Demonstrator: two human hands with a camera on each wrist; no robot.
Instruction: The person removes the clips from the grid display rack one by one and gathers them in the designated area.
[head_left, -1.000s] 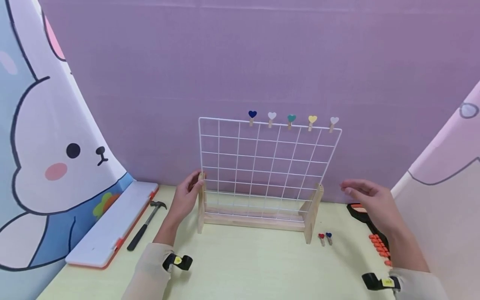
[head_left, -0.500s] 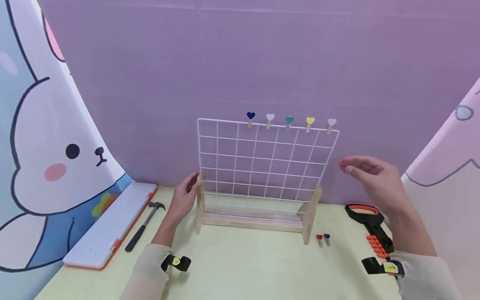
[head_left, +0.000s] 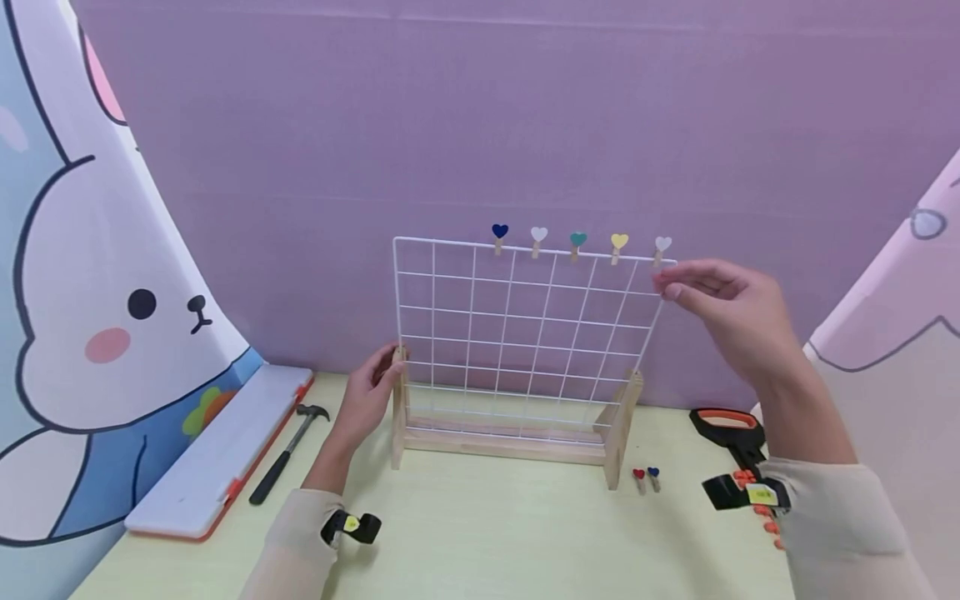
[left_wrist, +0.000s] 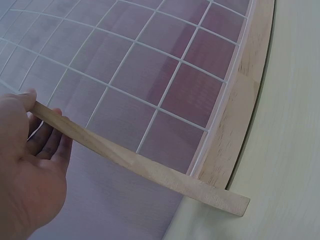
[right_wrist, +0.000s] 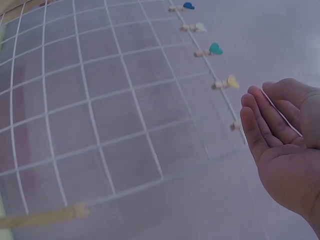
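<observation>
A white wire grid (head_left: 450, 242) stands upright in a wooden base (head_left: 502, 446). Along its top wire sit several heart clothespins: navy (head_left: 500, 231), white (head_left: 539, 234), teal (head_left: 578, 239), yellow (head_left: 619, 241) and another white one (head_left: 663, 244) at the right corner. My left hand (head_left: 366, 398) pinches the top of the left wooden upright (left_wrist: 110, 150) between thumb and fingers. My right hand (head_left: 738, 312) is at the grid's upper right corner, fingers loosely bent with nothing between them; in the right wrist view its fingertips are close to the yellow and last white clothespins.
A red heart clothespin (head_left: 638, 474) and a blue one (head_left: 654, 472) lie on the table right of the base. A hammer (head_left: 288, 454) and a white case (head_left: 217, 454) lie at left. A black-and-orange tool (head_left: 727, 427) lies at right, partly hidden by my arm.
My right hand has risen and moved left, from beside the stand to the grid's top right corner. My left hand stays on the upright; the clothespins keep their places.
</observation>
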